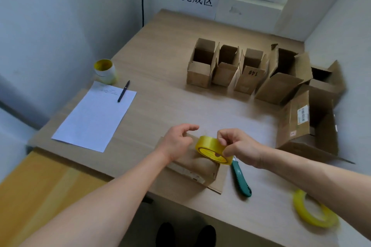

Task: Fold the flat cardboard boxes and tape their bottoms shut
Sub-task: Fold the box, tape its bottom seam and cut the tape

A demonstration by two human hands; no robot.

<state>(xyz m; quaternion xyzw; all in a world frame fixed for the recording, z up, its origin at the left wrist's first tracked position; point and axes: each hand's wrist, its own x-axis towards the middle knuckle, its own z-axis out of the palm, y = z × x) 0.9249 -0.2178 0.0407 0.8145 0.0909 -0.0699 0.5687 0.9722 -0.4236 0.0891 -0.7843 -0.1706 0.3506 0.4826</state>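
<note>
1. Pinching tape roll (pixel 208 144) by its rim with right hand (pixel 241 146), on box (pixel 200 167) at near table edge.
2. Resting left hand (pixel 176 142) on box just left of roll; fingers half-curled, hold unclear.
3. Probably pulling leftward across box next.
4. Leaving cutter (pixel 241 178) just right, nearer right hand.

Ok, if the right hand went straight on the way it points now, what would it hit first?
Likely the left hand, just beyond the tape roll that the right hand pinches; depth is unclear.
</note>
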